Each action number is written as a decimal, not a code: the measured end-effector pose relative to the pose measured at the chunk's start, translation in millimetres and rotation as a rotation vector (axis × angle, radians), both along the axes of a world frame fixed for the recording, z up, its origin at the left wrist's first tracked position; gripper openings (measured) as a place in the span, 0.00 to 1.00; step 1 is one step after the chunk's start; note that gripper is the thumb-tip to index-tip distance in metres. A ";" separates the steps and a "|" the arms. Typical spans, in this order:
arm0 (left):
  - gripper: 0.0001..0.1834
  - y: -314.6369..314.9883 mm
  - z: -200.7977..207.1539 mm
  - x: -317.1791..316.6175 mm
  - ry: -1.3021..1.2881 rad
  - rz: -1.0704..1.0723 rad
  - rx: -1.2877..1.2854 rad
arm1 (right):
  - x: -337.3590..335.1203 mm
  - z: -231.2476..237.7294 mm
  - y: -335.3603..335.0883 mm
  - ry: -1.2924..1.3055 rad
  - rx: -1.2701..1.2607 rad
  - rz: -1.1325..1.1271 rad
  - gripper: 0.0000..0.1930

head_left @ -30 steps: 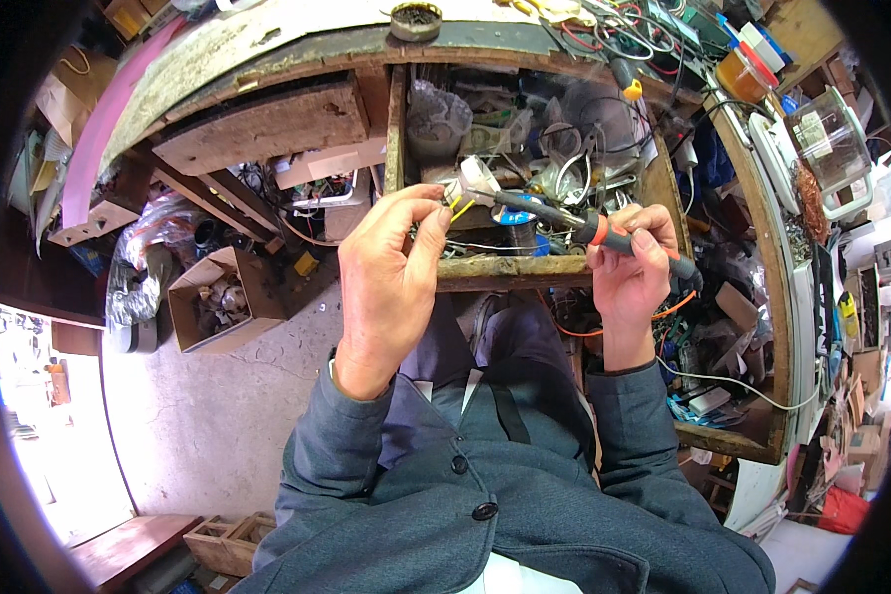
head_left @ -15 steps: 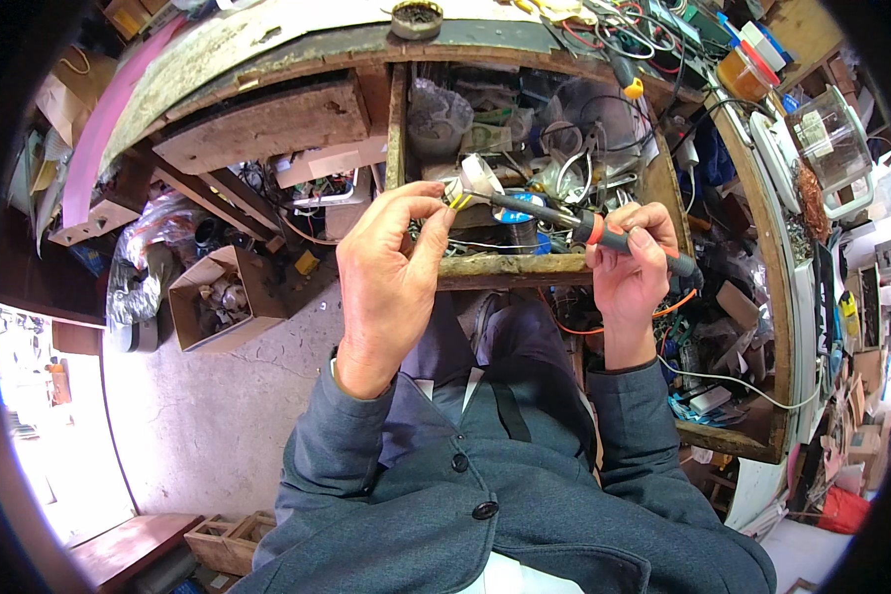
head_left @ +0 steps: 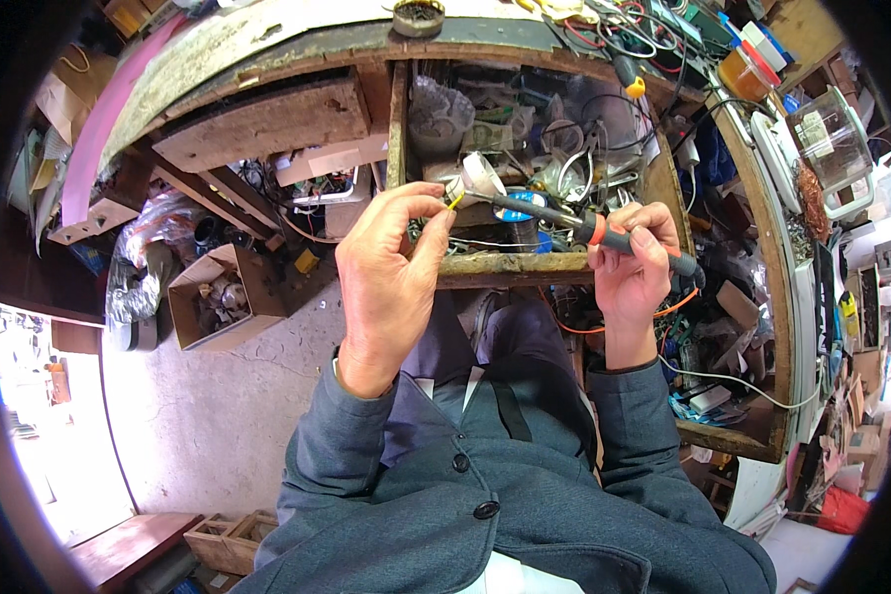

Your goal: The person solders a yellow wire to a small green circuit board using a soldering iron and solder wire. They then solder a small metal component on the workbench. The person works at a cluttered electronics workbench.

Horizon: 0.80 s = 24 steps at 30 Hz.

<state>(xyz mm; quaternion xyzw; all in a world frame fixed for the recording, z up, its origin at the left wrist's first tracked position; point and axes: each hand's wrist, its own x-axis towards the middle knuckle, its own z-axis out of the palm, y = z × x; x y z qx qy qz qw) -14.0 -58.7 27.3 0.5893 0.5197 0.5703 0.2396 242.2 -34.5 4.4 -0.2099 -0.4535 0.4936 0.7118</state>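
Observation:
My left hand (head_left: 391, 272) is raised over the lap, its fingertips pinching a small white round part (head_left: 477, 178) with a short yellow wire. My right hand (head_left: 632, 267) grips the orange and black handle of a soldering iron (head_left: 604, 236). The iron's dark shaft points left, and its tip meets the white part at my left fingertips. Both hands hover over the front edge of an open wooden drawer (head_left: 510, 265) full of wires and small parts.
A worn wooden workbench (head_left: 267, 40) curves across the top, with a round tin (head_left: 418, 15) on it. A cardboard box (head_left: 218, 297) of scrap sits on the concrete floor at left. Cluttered wires, plastic containers (head_left: 832, 139) and boxes fill the right side.
Both hands have held nearly the same place. The iron's tip stays at the white part in my left fingers.

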 end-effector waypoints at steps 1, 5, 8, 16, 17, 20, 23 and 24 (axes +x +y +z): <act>0.04 0.3 -0.5 0.1 -0.001 0.003 0.005 | 0.3 -0.2 0.2 -0.006 0.004 0.000 0.07; 0.04 -0.5 0.1 0.8 -0.008 0.008 0.001 | 0.0 0.5 -0.5 -0.002 -0.006 0.000 0.07; 0.04 0.3 -1.1 0.3 0.003 0.009 0.012 | -0.7 1.6 -1.5 0.011 -0.021 -0.004 0.07; 0.04 1.2 -3.2 -0.1 0.012 0.010 0.022 | 0.5 1.9 -1.7 -0.049 -0.016 -0.006 0.08; 0.04 0.8 -2.4 0.3 0.003 0.009 0.018 | 0.8 1.3 -1.5 -0.053 -0.014 -0.006 0.08; 0.04 0.2 -1.2 1.2 -0.019 0.008 0.010 | 1.9 -1.0 -0.1 -0.040 -0.008 0.003 0.07; 0.04 0.4 -1.7 1.0 -0.024 0.008 0.008 | 2.1 -1.8 0.8 0.004 -0.001 0.022 0.07; 0.05 0.2 -1.2 1.2 -0.025 0.008 0.006 | 2.0 -1.7 0.8 0.006 0.003 0.024 0.07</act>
